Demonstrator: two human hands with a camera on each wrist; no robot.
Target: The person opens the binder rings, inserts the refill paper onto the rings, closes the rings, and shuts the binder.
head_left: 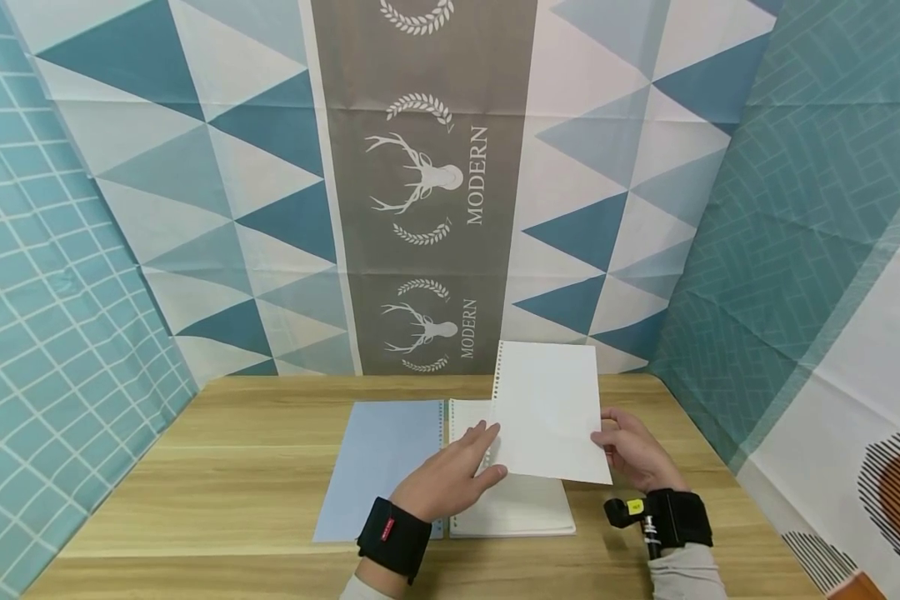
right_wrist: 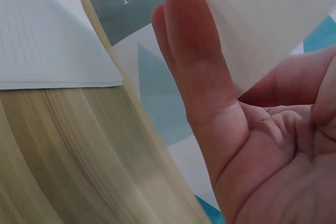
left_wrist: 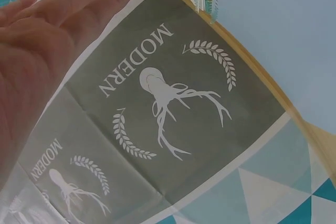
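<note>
A loose white punched sheet (head_left: 551, 408) stands tilted up over an open ring notebook (head_left: 517, 504) whose pale blue cover (head_left: 378, 467) lies flat to the left. My left hand (head_left: 483, 454) lays fairly straight fingers against the sheet's lower left punched edge. In the left wrist view that hand (left_wrist: 37, 51) shows hazily through the paper. My right hand (head_left: 609, 439) pinches the sheet's right edge, thumb in front. The right wrist view shows that hand (right_wrist: 210, 103) with a straight finger behind the sheet (right_wrist: 262, 19) and the notebook's page (right_wrist: 42, 45) below.
The notebook lies on a wooden table (head_left: 195, 500) closed in by patterned cloth walls at the back and on both sides. Black wrist bands carry the cameras. Bare wood shows left, right and in front of the notebook.
</note>
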